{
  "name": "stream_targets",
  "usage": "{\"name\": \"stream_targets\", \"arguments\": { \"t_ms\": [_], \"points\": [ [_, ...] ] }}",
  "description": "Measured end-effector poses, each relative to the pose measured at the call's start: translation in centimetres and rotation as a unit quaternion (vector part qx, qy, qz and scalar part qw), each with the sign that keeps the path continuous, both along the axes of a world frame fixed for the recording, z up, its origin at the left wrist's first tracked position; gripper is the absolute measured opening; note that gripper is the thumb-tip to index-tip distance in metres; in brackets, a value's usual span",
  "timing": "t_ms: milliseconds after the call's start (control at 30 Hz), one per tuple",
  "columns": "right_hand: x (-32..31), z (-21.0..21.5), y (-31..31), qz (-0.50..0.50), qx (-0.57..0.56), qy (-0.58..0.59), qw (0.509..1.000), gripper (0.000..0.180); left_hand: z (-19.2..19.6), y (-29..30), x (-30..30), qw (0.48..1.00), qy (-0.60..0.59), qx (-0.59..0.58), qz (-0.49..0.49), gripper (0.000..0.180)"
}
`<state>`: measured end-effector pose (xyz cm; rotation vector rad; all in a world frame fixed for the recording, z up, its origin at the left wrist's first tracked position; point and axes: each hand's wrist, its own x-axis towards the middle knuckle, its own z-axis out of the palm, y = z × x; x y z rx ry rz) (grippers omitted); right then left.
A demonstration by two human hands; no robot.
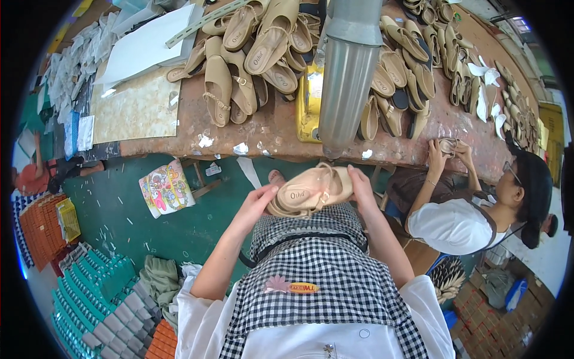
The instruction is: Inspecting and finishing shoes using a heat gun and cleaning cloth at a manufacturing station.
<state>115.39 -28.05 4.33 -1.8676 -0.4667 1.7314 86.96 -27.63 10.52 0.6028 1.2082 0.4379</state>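
1. Your left hand (258,202) and right hand (359,186) grip the beige shoe (333,186) between them, near the table (269,142).
2. Dark lettering (296,195) marks its insole (286,202).
3. Your checked apron (341,263) bears a yellow, lettered patch (303,288).

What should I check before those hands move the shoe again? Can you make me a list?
1. Left hand on the shoe: ok, it grips the left end.
2. Right hand on the shoe: ok, it holds the right end.
3. Inside of the shoe facing up: ok, the insole shows.
4. Buckle done up: cannot tell, it is too small to see.
5. Bottom of the shoe clean: cannot tell, it is turned away.
6. Bench edge free of scraps: not ok, white bits lie along it.
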Motion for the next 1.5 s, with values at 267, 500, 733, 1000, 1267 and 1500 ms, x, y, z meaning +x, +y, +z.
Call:
{"name": "stream_targets", "arguments": {
  "t_ms": [267,500,733,1000,1267,1500],
  "points": [
    [2.0,6.3,3.6,0.073,0.075,-0.088,0.991,0.036,1.6,0.3,1.7,0.978,-0.12,-0.135,0.103,0.052],
    [5.1,8.5,2.9,0.068,0.093,-0.149,0.982,0.035,3.5,0.2,3.9,0.977,-0.167,-0.124,0.048,0.062],
    [5.7,8.3,1.5,0.052,0.222,-0.23,0.946,0.031,3.7,-1.0,3.1,0.984,-0.114,0.084,-0.105,0.063],
    [14.3,10.5,-1.1,-0.344,0.265,-0.063,0.899,0.032,2.5,0.4,1.4,0.998,-0.061,-0.014,0.011,0.05],
    [13.6,10.9,-2.5,-0.351,0.233,0.057,0.905,0.043,3.4,2.2,2.9,0.996,-0.084,0.011,-0.015,0.059],
    [5.3,4.7,-1.3,-0.213,0.127,0.265,0.932,0.056,4.0,1.2,5.6,0.978,-0.072,0.133,-0.146,0.054]
  ]
}}
